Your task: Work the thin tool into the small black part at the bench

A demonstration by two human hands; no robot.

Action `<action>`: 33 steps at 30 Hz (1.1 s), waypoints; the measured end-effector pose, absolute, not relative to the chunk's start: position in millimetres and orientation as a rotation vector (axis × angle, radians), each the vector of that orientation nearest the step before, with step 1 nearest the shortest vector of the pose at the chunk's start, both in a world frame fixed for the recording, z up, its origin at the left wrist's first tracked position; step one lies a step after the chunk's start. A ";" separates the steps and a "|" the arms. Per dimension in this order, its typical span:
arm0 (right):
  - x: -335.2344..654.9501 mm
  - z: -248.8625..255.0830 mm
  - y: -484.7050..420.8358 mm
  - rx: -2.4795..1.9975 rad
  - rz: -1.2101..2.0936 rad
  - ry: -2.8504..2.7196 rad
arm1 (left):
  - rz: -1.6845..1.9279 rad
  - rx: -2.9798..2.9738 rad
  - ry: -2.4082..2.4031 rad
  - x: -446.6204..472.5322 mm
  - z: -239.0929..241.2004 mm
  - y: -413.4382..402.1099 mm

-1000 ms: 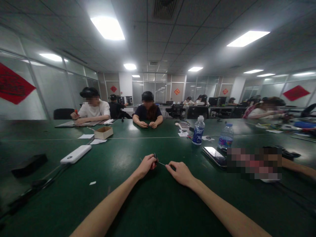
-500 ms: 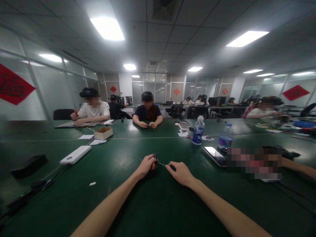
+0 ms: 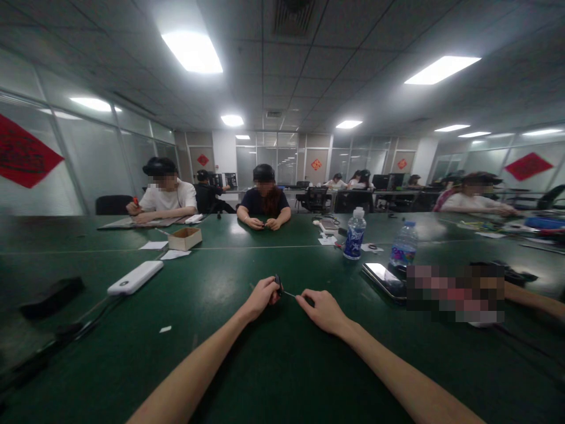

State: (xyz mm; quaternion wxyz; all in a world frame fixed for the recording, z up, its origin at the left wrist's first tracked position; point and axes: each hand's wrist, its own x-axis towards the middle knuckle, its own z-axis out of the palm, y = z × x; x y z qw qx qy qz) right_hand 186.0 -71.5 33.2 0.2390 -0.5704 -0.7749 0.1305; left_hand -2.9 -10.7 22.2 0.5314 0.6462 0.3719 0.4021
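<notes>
My left hand (image 3: 265,296) is closed around a small dark object (image 3: 278,285), just above the middle of the green table (image 3: 247,371). Between the fingertips of my right hand (image 3: 321,307) is pinched a thin metal rod (image 3: 289,294). Its far end points left and meets the dark object, or comes very near it. The fingers of my left hand cover much of the object, so its kind does not show. The end of the rod inside my right hand is hidden too.
Right of my hands lie a phone (image 3: 383,279) and two bottles, one with a blue label (image 3: 354,234), one clear (image 3: 403,244). Leftward are a white power bank (image 3: 135,278), a small open box (image 3: 185,238) and a paper scrap (image 3: 165,329). Co-workers sit across the table.
My hands, the dark object and the metal rod stay practically where they were. At the far right, a co-worker's head and hands have shifted slightly.
</notes>
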 end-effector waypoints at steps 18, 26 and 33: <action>186.4 35.7 -73.8 -1.541 0.374 -2.136 | 0.960 1.572 0.874 -3.5 23.3 -11.5; 186.1 35.9 -74.0 -1.544 0.416 -2.136 | 0.960 1.573 0.874 -4.0 22.9 -11.2; 185.8 34.7 -73.5 -1.557 0.297 -2.141 | 0.966 1.558 0.892 -3.0 20.8 -9.3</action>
